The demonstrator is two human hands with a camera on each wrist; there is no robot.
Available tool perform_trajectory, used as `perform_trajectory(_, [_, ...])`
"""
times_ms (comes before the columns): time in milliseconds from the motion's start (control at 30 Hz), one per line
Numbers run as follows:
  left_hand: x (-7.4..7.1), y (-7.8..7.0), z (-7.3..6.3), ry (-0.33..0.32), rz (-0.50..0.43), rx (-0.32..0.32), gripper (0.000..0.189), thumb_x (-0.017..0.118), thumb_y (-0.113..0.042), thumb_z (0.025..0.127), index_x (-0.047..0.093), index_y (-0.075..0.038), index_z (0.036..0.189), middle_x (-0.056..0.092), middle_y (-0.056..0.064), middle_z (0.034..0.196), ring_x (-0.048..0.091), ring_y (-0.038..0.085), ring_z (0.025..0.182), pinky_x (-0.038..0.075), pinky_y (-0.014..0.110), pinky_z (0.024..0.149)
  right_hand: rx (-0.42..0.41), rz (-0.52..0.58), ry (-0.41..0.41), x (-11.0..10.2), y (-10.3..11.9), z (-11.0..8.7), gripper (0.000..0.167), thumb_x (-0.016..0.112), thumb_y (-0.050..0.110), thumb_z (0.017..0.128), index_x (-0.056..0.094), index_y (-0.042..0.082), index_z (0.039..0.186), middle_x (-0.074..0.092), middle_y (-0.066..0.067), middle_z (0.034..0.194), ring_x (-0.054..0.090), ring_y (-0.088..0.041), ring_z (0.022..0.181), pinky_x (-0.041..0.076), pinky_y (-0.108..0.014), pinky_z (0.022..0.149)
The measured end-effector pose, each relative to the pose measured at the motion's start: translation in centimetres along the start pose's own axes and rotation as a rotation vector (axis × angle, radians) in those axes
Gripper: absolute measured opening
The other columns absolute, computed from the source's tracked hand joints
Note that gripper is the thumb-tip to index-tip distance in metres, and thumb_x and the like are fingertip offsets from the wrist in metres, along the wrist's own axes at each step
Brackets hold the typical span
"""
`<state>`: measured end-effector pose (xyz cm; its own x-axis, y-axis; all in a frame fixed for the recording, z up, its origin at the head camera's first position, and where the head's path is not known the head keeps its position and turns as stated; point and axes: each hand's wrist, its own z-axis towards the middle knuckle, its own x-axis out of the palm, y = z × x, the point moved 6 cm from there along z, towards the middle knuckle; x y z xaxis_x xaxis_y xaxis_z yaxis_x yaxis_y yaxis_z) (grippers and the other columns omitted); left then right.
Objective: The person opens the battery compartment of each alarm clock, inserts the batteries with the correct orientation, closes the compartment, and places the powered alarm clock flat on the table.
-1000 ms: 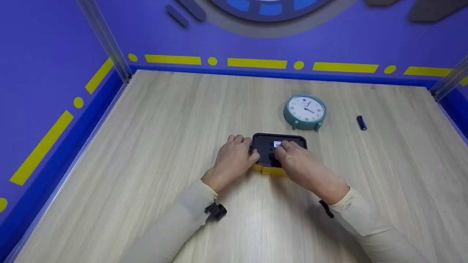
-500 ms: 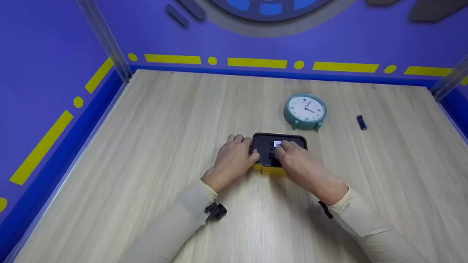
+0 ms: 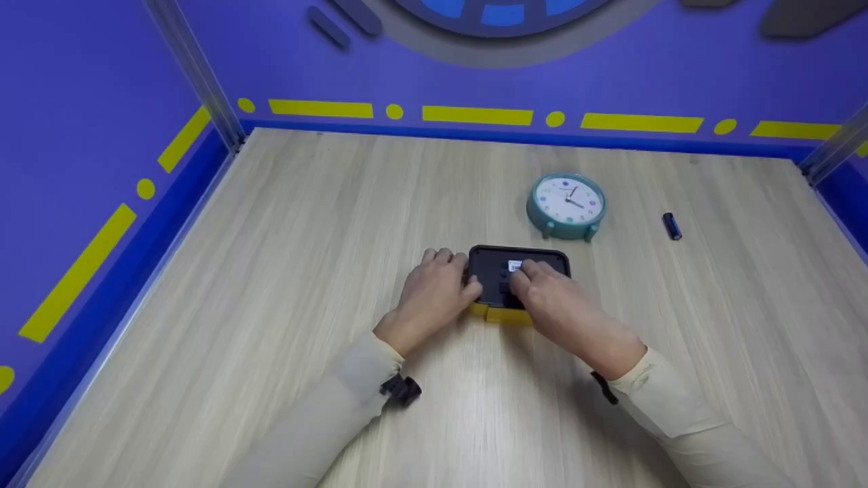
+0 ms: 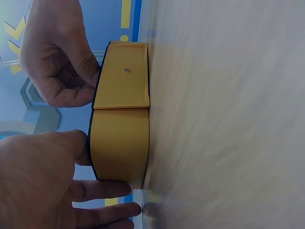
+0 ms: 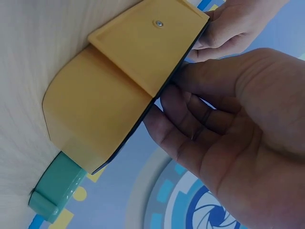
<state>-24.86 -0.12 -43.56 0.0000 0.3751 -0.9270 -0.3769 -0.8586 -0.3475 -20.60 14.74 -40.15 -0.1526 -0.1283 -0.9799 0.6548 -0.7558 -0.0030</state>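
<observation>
A yellow clock [image 3: 489,271] lies face down on the table, its black back up with small knobs and a white label on it. My left hand [image 3: 434,291] holds its left end; in the left wrist view the thumb sits on the back's edge and the fingers lie along the side wall of the yellow clock [image 4: 121,138]. Over the right half of the back, my right hand [image 3: 559,298] bends down with thumb and fingertips pinched together. The right wrist view shows that right hand [image 5: 238,124] at the black edge; the small part it pinches is hidden behind the fingers.
Behind the yellow clock lies a round teal clock [image 3: 568,200], white face up. A dark blue battery [image 3: 671,226] rests farther right on the wooden table [image 3: 305,237]. Blue panels [image 3: 475,88] with yellow marks stand along the table's back and left edges.
</observation>
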Motion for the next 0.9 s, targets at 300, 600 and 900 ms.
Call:
perform_trajectory(300, [0.07, 0.01, 0.05, 0.001, 0.009, 0.002, 0.04, 0.06, -0.03, 0.1, 0.069, 0.002, 0.123, 0.067, 0.015, 0.113, 0.055, 0.031, 0.102, 0.05, 0.043, 0.089, 0.009, 0.004, 0.032, 0.08, -0.03, 0.05, 0.018, 0.077, -0.011, 0.09, 0.068, -0.009, 0.106, 0.069, -0.024, 0.102, 0.067, -0.033, 0.092, 0.058, -0.045, 0.091])
perform_trajectory(600, [0.16, 0.06, 0.08, 0.013, -0.005, -0.005, 0.04, 0.06, -0.031, 0.101, 0.069, 0.001, 0.124, 0.066, 0.014, 0.113, 0.055, 0.031, 0.102, 0.05, 0.043, 0.089, 0.017, 0.01, 0.048, 0.11, -0.17, 0.04, 0.02, 0.077, -0.01, 0.09, 0.069, -0.008, 0.108, 0.07, -0.023, 0.105, 0.068, -0.034, 0.096, 0.058, -0.045, 0.093])
perform_trajectory(900, [-0.03, -0.01, -0.06, 0.008, 0.001, -0.003, 0.039, 0.06, -0.03, 0.102, 0.069, 0.001, 0.124, 0.066, 0.014, 0.113, 0.056, 0.031, 0.102, 0.051, 0.043, 0.088, 0.009, 0.069, 0.03, -0.3, -0.75, -0.07, 0.014, 0.076, -0.009, 0.092, 0.07, -0.008, 0.105, 0.068, -0.02, 0.097, 0.065, -0.03, 0.088, 0.06, -0.045, 0.086])
